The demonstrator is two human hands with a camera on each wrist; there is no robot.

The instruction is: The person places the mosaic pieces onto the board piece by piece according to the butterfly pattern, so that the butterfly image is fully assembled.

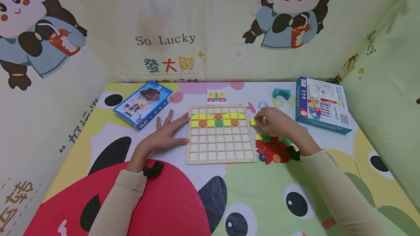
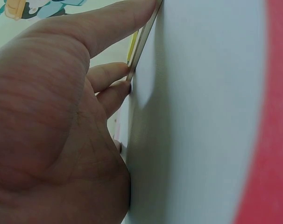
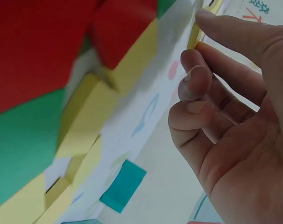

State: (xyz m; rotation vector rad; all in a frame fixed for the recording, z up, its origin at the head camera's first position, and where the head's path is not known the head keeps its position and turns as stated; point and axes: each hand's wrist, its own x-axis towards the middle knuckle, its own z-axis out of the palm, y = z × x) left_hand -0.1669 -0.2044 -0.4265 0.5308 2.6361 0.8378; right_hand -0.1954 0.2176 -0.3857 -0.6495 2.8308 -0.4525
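Note:
A wooden grid board [image 1: 219, 146] lies flat on the table, its upper rows holding yellow tiles, orange round tiles [image 1: 218, 116] and a green square tile [image 1: 218, 122]. My left hand [image 1: 168, 134] touches the board's left edge with spread, straight fingers; the left wrist view shows the thumb [image 2: 123, 23] against that edge. Just off the board's right edge, my right hand [image 1: 272, 121] pinches a yellow square tile [image 1: 253, 122] between thumb and forefinger. In the right wrist view, only a thin strip of that tile [image 3: 194, 36] shows, and the other fingers are curled.
Below my right hand lies a loose heap of red, green and yellow tiles [image 1: 275, 148]. A butterfly pattern card [image 1: 216, 97] sits behind the board. A blue box [image 1: 144, 104] lies at the left; a teal arch block [image 1: 281, 94] and another box [image 1: 323, 105] at the right.

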